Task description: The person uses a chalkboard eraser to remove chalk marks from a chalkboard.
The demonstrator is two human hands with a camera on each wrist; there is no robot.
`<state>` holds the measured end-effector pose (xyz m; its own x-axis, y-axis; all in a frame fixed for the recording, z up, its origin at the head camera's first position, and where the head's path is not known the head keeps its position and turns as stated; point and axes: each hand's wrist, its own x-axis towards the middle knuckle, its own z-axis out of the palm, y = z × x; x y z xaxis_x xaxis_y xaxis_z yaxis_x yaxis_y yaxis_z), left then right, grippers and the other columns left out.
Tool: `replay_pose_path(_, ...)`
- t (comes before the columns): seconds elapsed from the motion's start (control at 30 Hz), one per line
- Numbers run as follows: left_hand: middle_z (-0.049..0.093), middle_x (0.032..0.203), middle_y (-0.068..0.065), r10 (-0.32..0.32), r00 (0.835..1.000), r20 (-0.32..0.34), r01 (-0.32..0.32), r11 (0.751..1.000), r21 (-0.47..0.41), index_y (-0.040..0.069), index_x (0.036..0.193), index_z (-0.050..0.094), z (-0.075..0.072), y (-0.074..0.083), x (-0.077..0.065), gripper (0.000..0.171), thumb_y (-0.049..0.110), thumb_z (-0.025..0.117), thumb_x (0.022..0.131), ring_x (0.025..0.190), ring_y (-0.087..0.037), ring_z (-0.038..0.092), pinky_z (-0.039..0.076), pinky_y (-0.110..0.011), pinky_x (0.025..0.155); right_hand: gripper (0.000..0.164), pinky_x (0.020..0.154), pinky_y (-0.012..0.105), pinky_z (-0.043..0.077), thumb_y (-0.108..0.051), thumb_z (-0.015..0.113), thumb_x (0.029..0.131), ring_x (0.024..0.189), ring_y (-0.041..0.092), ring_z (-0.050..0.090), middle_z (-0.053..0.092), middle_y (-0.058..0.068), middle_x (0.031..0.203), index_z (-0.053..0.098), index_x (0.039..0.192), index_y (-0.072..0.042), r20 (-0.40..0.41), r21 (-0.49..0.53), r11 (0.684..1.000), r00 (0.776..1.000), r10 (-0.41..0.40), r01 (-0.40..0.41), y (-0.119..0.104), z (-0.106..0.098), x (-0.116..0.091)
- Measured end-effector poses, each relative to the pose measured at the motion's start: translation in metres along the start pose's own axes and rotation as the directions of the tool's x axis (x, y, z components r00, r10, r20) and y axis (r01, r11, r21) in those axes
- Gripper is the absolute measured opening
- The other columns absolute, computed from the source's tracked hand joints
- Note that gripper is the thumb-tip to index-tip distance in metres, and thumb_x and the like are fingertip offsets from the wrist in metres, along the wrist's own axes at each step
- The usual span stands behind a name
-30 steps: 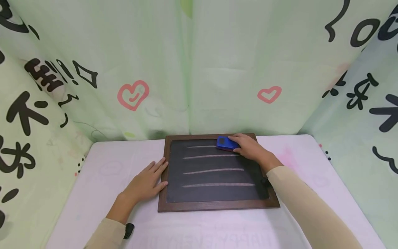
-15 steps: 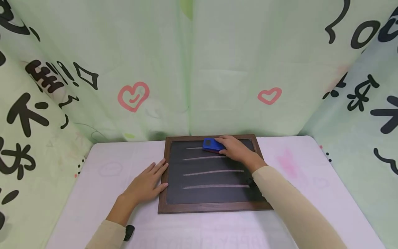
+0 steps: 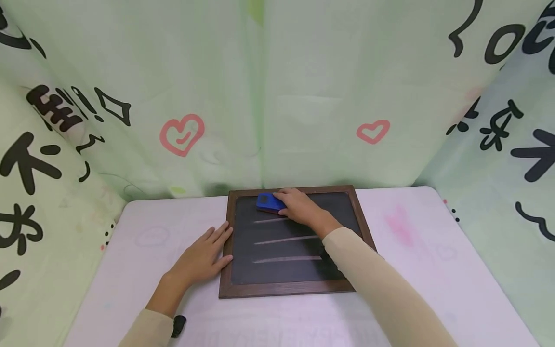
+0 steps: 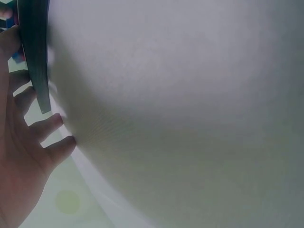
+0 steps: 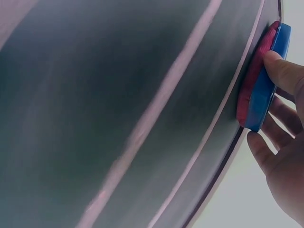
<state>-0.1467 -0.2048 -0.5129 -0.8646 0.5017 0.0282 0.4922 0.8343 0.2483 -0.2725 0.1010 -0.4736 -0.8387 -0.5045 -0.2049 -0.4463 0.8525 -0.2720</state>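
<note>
A framed chalkboard (image 3: 277, 274) lies on the table with pinkish chalk lines (image 3: 286, 259) across it. Near its far edge, my right hand (image 3: 299, 206) grips a blue eraser (image 3: 270, 201) between thumb and fingers. In the right wrist view the red felt side of the eraser (image 5: 256, 76) lies against the board, close to the frame. No line shows at the top, where the eraser is; part of the board is hidden under my right forearm. With fingers extended, my left hand (image 3: 204, 258) rests against the left side of the brown frame (image 3: 227, 250).
The white table (image 3: 151, 226) carries a pink smudge (image 3: 401, 225) at the right. A pale green curtain (image 3: 303, 106) with hearts and black lettering stands directly behind the table and along both sides.
My right hand has slid the eraser leftward along the top of the board, and the topmost chalk line has gone from view. My left hand stays in place on the frame.
</note>
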Motion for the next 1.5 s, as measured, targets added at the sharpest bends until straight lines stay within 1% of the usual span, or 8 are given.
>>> replay_pose_path(0.17,0.032,0.169,-0.012,-0.001,1.000,-0.008,0.001,1.000,0.003,0.008,0.161,0.037,-0.002,0.000,-0.001,0.072,0.045,0.059,0.103,0.146,-0.049,0.041,0.039,-0.056,0.120,0.064,0.123,0.049,0.036,-0.028,0.066,0.102,0.150,0.034,0.040,0.044,0.014,0.161,0.041,0.159,-0.009,-0.006,-0.030,0.999,1.000,-0.021,0.021,-0.020,0.003,0.014)
replay_pose_path(0.3,0.031,0.169,-0.011,-0.009,1.000,0.000,0.009,1.000,-0.002,0.009,0.161,0.037,-0.001,0.001,-0.001,0.072,0.046,0.058,0.103,0.147,-0.049,0.040,0.039,-0.057,0.119,0.063,0.123,0.048,0.038,-0.027,0.066,0.103,0.149,0.034,0.042,0.046,0.014,0.159,0.043,0.158,-0.008,-0.015,-0.054,0.998,0.999,-0.044,0.043,-0.033,0.005,0.020)
replay_pose_path(0.57,0.030,0.170,-0.009,-0.016,1.000,0.010,0.016,1.000,0.011,0.010,0.162,0.036,0.000,0.000,-0.001,0.072,0.047,0.057,0.104,0.147,-0.048,0.040,0.041,-0.057,0.118,0.062,0.122,0.045,0.039,-0.029,0.065,0.103,0.147,0.031,0.045,0.047,0.011,0.158,0.043,0.158,-0.011,-0.013,-0.082,0.995,0.998,-0.055,0.054,-0.051,0.010,0.025)
replay_pose_path(0.77,0.030,0.170,-0.009,-0.020,1.000,0.009,0.020,1.000,0.018,0.010,0.162,0.036,0.000,0.000,-0.002,0.072,0.047,0.057,0.103,0.147,-0.048,0.041,0.042,-0.057,0.117,0.063,0.121,0.044,0.040,-0.030,0.064,0.103,0.146,0.030,0.045,0.046,0.010,0.159,0.042,0.159,-0.012,-0.023,-0.105,0.993,0.998,-0.056,0.053,-0.059,0.014,0.026)
replay_pose_path(0.93,0.030,0.170,-0.009,-0.022,1.000,0.013,0.022,1.000,0.016,0.010,0.162,0.036,0.000,0.000,-0.001,0.072,0.048,0.057,0.103,0.147,-0.048,0.040,0.041,-0.057,0.118,0.062,0.120,0.043,0.042,-0.030,0.064,0.104,0.145,0.030,0.046,0.046,0.010,0.158,0.042,0.159,-0.012,-0.031,-0.099,0.994,0.998,-0.056,0.052,-0.058,0.013,0.025)
replay_pose_path(1.13,0.030,0.170,-0.009,-0.012,1.000,0.014,0.011,1.000,0.011,0.010,0.162,0.036,0.000,0.002,0.001,0.072,0.047,0.056,0.104,0.147,-0.047,0.041,0.041,-0.056,0.118,0.062,0.119,0.044,0.043,-0.028,0.064,0.104,0.144,0.032,0.047,0.046,0.012,0.158,0.042,0.159,-0.011,-0.022,-0.110,0.992,0.998,-0.064,0.061,-0.050,0.011,0.018)
replay_pose_path(1.5,0.030,0.169,-0.011,-0.015,1.000,0.017,0.015,1.000,-0.001,0.008,0.161,0.036,-0.003,0.002,0.000,0.072,0.045,0.058,0.104,0.147,-0.049,0.040,0.040,-0.057,0.119,0.063,0.117,0.048,0.045,-0.026,0.066,0.103,0.143,0.035,0.047,0.047,0.014,0.156,0.041,0.159,-0.011,-0.044,-0.093,0.995,0.998,-0.036,0.031,-0.018,0.007,0.002)
